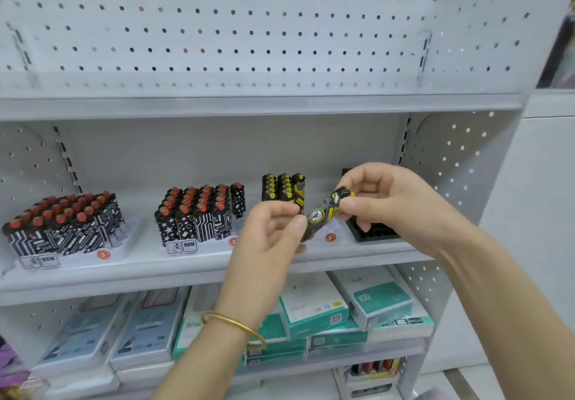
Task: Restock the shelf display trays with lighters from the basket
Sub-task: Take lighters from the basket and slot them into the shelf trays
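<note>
A black and yellow lighter is held tilted in front of the middle shelf. My right hand pinches its top end and my left hand pinches its lower end. Behind it stands a clear display tray with several matching yellow-capped lighters at its back. To the right lies a black tray, partly hidden by my right hand. Two trays hold red-capped black and white lighters further left. No basket is in view.
The top shelf has a pegboard back. Below the lighter shelf, flat boxes in teal and grey are stacked. A small rack of lighters stands at the bottom right. A white wall lies to the right.
</note>
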Tool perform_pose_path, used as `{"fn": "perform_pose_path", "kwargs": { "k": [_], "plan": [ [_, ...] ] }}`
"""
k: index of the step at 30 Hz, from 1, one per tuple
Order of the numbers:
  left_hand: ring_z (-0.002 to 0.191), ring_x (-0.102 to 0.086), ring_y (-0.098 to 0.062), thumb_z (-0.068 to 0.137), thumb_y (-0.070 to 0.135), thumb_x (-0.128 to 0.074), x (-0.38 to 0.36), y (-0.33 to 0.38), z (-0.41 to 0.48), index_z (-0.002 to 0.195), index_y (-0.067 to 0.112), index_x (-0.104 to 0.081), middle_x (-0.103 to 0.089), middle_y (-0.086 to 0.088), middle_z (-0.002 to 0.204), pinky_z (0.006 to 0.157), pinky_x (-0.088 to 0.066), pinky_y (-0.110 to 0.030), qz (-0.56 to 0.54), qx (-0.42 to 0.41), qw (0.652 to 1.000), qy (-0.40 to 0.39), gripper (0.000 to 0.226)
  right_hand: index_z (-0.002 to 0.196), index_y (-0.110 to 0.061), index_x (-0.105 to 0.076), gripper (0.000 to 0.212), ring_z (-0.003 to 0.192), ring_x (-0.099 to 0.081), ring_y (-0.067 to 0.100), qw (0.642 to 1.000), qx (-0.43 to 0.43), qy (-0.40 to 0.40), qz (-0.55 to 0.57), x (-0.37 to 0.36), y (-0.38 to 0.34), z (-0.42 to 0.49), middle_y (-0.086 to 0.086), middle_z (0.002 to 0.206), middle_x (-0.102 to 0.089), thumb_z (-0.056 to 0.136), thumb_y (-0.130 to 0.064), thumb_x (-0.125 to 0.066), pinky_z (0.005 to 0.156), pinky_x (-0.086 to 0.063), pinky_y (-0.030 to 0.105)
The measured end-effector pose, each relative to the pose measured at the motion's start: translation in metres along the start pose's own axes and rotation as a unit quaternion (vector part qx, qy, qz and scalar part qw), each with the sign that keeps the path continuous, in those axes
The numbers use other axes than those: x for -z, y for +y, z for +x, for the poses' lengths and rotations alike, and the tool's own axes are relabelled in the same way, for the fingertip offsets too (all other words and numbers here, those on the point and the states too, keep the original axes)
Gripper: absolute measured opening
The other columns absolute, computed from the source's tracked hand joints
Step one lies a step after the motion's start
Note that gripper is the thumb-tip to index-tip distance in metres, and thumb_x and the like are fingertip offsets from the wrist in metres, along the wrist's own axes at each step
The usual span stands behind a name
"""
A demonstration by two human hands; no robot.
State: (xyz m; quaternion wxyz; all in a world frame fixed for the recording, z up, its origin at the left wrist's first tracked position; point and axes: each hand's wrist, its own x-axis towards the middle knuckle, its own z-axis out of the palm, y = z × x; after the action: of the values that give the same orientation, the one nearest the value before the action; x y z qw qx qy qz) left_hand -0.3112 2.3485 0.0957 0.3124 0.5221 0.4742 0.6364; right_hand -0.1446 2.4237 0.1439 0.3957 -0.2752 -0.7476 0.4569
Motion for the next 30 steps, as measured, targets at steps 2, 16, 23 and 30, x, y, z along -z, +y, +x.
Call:
{"fn": "perform_pose_path", "kwargs": {
  "k": [2,16,23,30],
  "plan": [
    [0.092,-0.058,-0.004,0.086,0.011,-0.062,0.001,-0.009,0.004,0.097,0.022,-0.053,-0.057,0.008,0.102,0.081,-0.049,-0.020,0.183,-0.129,0.972,0.077,0.018,0.083,-0.010,-0.062,0.013,0.063,-0.060,0.014,0.996,0.006,0.073,-0.058,0.010,0.000,0.005,0.010,0.077,-0.065,0.079,0.000,-0.070,0.050,-0.045,0.022],
    [0.124,-0.046,-0.019,0.080,0.019,-0.072,0.004,-0.033,0.023,0.144,0.017,-0.022,-0.047,-0.003,0.136,0.101,-0.038,-0.029,0.366,-0.111,0.923,0.050,0.082,0.108,-0.012,-0.060,0.022,0.091,-0.055,0.028,0.898,0.116,0.067,-0.420,-0.026,0.024,0.072,0.009,0.099,-0.058,0.087,-0.007,-0.058,0.078,-0.047,0.037],
    [0.121,-0.046,-0.025,0.078,0.014,-0.072,-0.003,-0.032,0.026,0.141,0.009,-0.026,-0.049,-0.008,0.131,0.093,-0.033,-0.025,0.362,-0.084,0.926,0.070,0.078,0.105,-0.013,-0.066,0.024,0.084,-0.055,0.026,0.910,0.079,0.055,-0.403,-0.028,0.025,0.080,0.004,0.092,-0.047,0.083,-0.006,-0.063,0.078,-0.048,0.033],
    [0.109,-0.052,-0.027,0.078,0.007,-0.069,-0.006,-0.034,0.031,0.134,0.007,-0.033,-0.054,-0.011,0.118,0.090,-0.042,-0.033,0.359,-0.068,0.928,0.077,0.066,0.107,-0.013,-0.067,0.025,0.089,-0.058,0.029,0.908,0.073,0.106,-0.400,-0.036,0.040,0.074,0.010,0.101,-0.055,0.083,-0.006,-0.062,0.080,-0.048,0.035]
  ]
}}
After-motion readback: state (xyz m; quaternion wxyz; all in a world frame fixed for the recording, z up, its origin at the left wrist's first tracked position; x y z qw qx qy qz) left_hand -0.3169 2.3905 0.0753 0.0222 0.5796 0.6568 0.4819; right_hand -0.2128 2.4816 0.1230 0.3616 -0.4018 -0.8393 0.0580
